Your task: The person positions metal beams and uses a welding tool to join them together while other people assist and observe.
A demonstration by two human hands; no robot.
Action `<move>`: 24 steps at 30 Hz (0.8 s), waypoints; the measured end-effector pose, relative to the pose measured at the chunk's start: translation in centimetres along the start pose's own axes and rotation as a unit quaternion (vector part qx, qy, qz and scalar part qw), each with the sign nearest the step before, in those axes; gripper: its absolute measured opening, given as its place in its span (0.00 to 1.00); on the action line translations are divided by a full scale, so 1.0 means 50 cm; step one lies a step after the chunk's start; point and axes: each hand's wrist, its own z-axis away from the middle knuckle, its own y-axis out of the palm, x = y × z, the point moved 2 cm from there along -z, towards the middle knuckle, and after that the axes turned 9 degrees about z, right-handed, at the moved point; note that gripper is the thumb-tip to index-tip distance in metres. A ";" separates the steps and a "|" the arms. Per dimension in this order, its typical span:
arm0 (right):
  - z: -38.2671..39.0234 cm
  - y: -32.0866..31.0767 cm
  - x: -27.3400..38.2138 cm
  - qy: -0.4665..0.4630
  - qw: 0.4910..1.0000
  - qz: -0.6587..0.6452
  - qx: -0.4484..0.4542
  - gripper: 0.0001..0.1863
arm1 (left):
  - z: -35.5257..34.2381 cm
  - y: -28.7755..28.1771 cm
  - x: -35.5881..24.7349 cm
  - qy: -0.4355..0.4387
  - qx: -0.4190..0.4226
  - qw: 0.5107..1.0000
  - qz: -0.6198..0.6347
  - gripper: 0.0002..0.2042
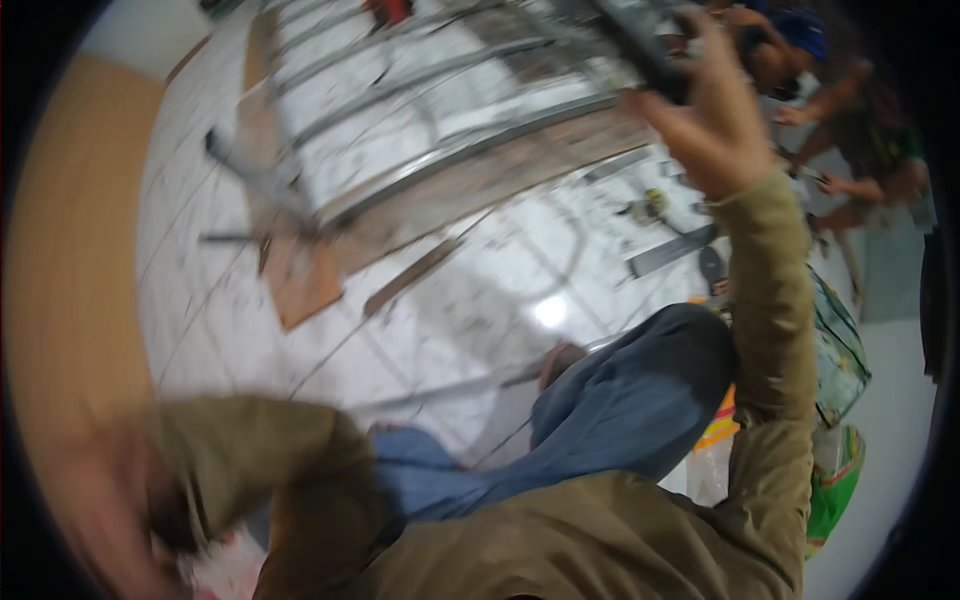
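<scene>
At the far left, a tan wooden panel (80,270) stands left of the metal frame (480,139), the slatted grey one on the tiled floor (500,260). The left grip (110,520) is on the near-left side of that frame, well apart from it; it is badly blurred, so I cannot tell whether it is open or closed. An orange-brown board (305,285) lies by the frame's near-left corner, with a narrow brown strip (412,277) just off its near rail. By the frame's right end, a dark bar (640,45) appears between the thumb and raised fingers of the right grip (712,130), its near end at the palm; blur hides whether they close on it. The bar's long axis slants across the near rail's direction, pointing away and leftward out of view. Two people (875,165) crouch beyond the frame's right end.
</scene>
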 end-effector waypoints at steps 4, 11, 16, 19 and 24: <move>0.061 0.069 -0.078 0.000 0.996 0.088 0.023 0.43 | 0.158 -0.248 0.233 -0.130 -0.323 0.930 -0.117 0.15; 0.028 0.207 -0.135 -0.004 0.992 0.111 0.052 0.38 | 0.710 -0.458 0.713 -0.545 -0.296 0.526 -0.582 0.21; 0.012 0.157 -0.182 0.117 0.982 0.079 0.127 0.41 | 0.713 -0.358 0.786 -0.611 -0.240 0.446 -0.609 0.22; 0.025 0.168 -0.173 0.152 0.976 0.063 0.146 0.41 | 0.703 -0.381 0.754 -0.585 -0.317 0.505 -0.551 0.21; 0.031 0.170 -0.220 0.139 0.978 0.022 0.153 0.42 | 0.611 -0.497 0.648 -0.322 -0.568 0.584 -0.481 0.21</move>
